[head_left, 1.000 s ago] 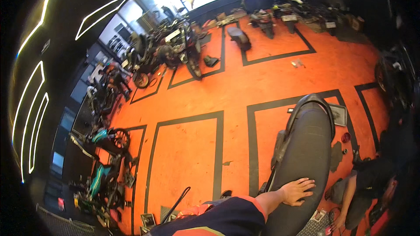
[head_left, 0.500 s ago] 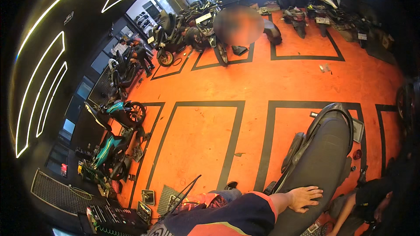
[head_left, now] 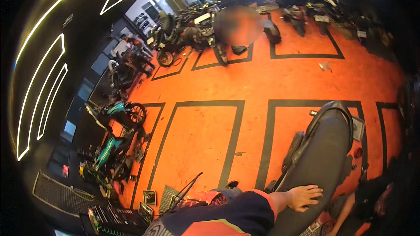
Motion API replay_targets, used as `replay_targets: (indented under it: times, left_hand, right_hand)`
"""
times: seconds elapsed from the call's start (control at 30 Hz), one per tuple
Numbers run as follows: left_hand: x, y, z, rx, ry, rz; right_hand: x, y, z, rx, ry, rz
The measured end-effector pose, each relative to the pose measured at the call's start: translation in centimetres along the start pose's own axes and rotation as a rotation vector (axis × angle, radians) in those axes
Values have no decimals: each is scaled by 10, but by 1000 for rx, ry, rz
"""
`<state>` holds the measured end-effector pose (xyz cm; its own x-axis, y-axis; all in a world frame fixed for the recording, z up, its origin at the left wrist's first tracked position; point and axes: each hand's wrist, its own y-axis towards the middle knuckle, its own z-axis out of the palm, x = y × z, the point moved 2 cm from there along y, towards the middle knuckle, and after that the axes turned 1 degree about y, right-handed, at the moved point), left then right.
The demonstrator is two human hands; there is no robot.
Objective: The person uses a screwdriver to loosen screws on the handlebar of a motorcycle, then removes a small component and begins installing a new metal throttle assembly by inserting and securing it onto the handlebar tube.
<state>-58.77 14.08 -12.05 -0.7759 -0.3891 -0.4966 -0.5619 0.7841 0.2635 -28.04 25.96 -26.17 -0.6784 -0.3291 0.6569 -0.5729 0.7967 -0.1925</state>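
Observation:
My left hand (head_left: 304, 197) lies palm down on a long dark motorcycle seat (head_left: 317, 159), fingers spread toward the right and thumb toward me. It holds nothing. Its arm, in a navy and red-orange sleeve (head_left: 232, 212), reaches across from the lower middle. A curved black grab rail (head_left: 337, 105) rims the far end of the seat. My right hand is out of view. Beside the seat at the lower right, another person in a dark shirt (head_left: 365, 199) bends low with a bare forearm (head_left: 345, 212) reaching down; that hand is mostly hidden.
Orange floor (head_left: 197, 144) with black-lined bays spreads ahead. A teal and black motorcycle (head_left: 109, 150) stands at left, near a tool board (head_left: 116, 216). More motorcycles and people line the far side. A grey tray (head_left: 358, 129) and small round parts (head_left: 358, 152) lie right of the seat.
My left hand stays in the same place on the seat. The view shifts very slightly, and the person at the lower right has moved a little.

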Motion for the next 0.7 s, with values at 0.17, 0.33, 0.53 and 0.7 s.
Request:
replay_targets:
  times: [0.17,0.33,0.53,0.7]
  left_hand:
    - [12,-10,14,185,111,-152]
    - [0,21,15,192,178,-86]
    - [-16,28,11,150,359,-75]
    - [-10,16,29,162,371,-67]
  right_hand:
    - [66,-6,-29,-292,-119,334]
    - [103,23,-51,-307,-84,166]
    - [97,22,-62,-381,-2,314]
    - [119,12,-76,-533,452,231]
